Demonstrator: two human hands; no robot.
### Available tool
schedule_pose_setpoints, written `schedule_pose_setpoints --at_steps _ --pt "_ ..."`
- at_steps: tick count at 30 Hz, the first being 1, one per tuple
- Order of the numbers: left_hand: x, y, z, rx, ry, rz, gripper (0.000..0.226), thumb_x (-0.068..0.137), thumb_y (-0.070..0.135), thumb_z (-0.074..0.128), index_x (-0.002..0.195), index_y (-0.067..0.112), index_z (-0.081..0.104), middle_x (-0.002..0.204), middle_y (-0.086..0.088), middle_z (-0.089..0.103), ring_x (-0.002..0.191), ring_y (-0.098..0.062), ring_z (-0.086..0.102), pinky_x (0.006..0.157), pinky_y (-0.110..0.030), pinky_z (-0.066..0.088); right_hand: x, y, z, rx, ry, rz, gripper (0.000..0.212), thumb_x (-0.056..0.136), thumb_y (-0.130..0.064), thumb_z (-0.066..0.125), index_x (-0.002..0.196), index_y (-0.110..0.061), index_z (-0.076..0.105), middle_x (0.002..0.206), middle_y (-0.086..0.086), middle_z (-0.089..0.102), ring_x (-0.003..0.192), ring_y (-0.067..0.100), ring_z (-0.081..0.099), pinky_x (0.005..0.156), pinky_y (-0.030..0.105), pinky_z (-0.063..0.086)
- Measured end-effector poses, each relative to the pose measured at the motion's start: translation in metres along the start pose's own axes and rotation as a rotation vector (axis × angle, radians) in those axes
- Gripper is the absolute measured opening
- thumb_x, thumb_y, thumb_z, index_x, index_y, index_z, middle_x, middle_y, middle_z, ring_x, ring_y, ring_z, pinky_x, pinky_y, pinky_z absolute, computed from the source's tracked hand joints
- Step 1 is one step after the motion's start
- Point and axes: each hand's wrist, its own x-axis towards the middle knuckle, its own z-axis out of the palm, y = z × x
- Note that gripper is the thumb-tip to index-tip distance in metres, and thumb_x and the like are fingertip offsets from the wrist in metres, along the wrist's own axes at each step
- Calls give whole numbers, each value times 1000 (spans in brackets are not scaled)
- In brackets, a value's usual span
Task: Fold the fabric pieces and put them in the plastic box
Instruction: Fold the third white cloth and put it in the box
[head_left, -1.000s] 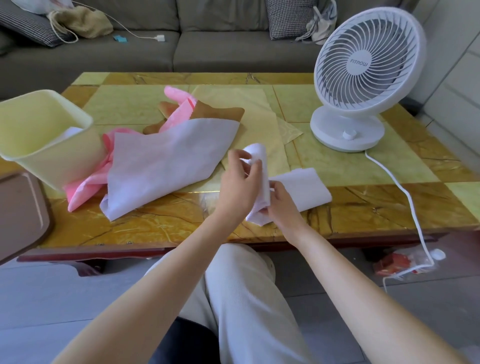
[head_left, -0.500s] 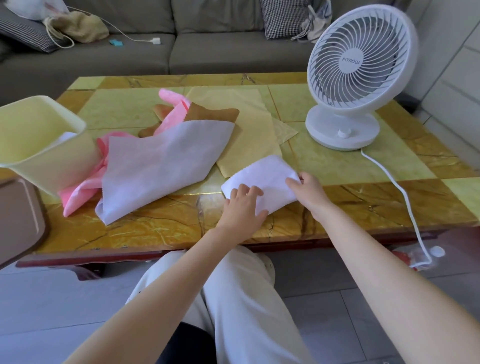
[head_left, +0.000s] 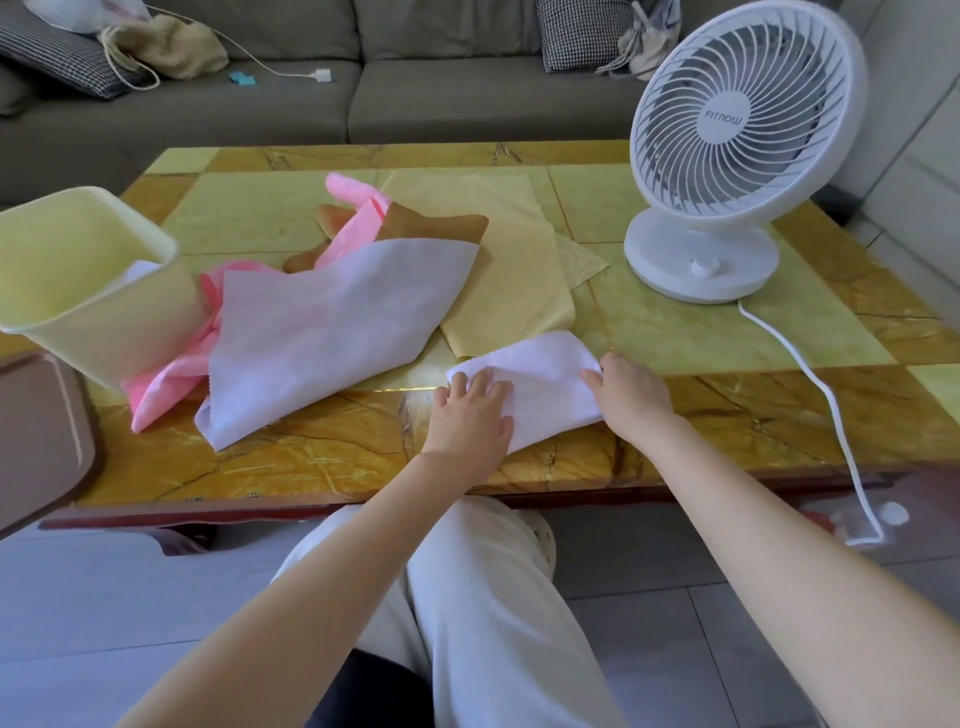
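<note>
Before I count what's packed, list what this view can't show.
- Plastic box: head view, its near wall hides all but a white corner inside.
- Brown fabric: head view, mostly under the large white fabric.
- Right hand: head view, its back hides whether it pinches the small white fabric.

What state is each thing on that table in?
Small white cloth, folded, flat on table.
Left grip, open, pressing that cloth.
Right grip, open, touching its right edge.
Large white cloth, unfolded.
Pink cloth, crumpled.
Yellow cloth, spread flat.
Plastic box, open, white piece inside.
Fan, upright.
</note>
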Motion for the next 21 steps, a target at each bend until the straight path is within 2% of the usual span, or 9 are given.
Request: schedule_pose_setpoints --at_steps 3,4,9,15,17,18,19,21 --pt "1 -2 2 -17 -3 -7 41 97 29 34 136 17 36 146 -6 28 128 -28 29 102 -38 29 3 1 1 18 74 -153 32 102 -28 33 107 -1 49 110 14 50 98 26 46 82 33 39" --pt "1 -2 3 -20 -3 -6 41 97 29 34 136 17 36 145 -7 28 128 -28 30 102 -37 30 5 2 1 34 65 -189 30 102 -27 32 105 -2 48 106 12 47 94 24 45 81 32 38" --pt "1 -7 3 -11 27 18 39 97 27 35 134 17 37 142 -7 31 124 -27 33 100 -36 30 7 0 0 71 8 -207 29 101 -34 30 82 -14 38 72 -2 40 60 15 39 50 27 25" --pt "-2 -14 5 22 46 42 38 97 28 33 134 22 39 139 -5 35 119 -25 38 95 -36 32 -9 3 16 151 -15 -105 36 100 -36 37 69 -17 36 64 -1 43 58 19 43 48 29 26" --pt "-3 -14 7 35 25 52 40 97 30 32 136 23 37 140 -4 34 119 -25 39 95 -36 34 -12 5 20 210 -17 -57 32 99 -34 41 74 -14 41 66 0 45 59 18 44 48 28 27" --pt "-3 -14 8 43 10 56 41 97 31 32 137 23 36 142 -4 33 120 -25 38 95 -36 34 -13 5 21 258 -17 -31 26 98 -33 43 83 -11 45 69 -1 47 62 17 46 49 27 28" --pt "-4 -14 10 54 -4 61 42 97 32 32 139 24 34 143 -5 32 120 -26 38 94 -36 34 -13 3 21 318 -17 -3 21 98 -30 46 96 -9 46 76 -2 50 67 16 48 51 26 31" --pt "-4 -13 12 81 -12 71 44 97 33 31 141 25 30 145 -4 30 119 -25 38 92 -36 33 -15 -2 20 384 20 -11 30 96 -22 50 121 -8 41 100 4 55 83 18 52 64 28 41"
